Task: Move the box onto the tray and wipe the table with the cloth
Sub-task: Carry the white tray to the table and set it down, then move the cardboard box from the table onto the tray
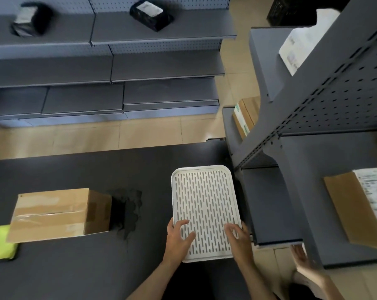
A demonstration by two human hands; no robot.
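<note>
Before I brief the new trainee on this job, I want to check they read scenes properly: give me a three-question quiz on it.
1. True or false: the cardboard box already sits on the white tray.
2. What do the left hand and right hand touch? A) the tray B) the box C) the yellow-green cloth
3. Fill in: the cloth lies on the table at the box's ____ side, seen from the camera.

Key: 1 false; 2 A; 3 left.
</note>
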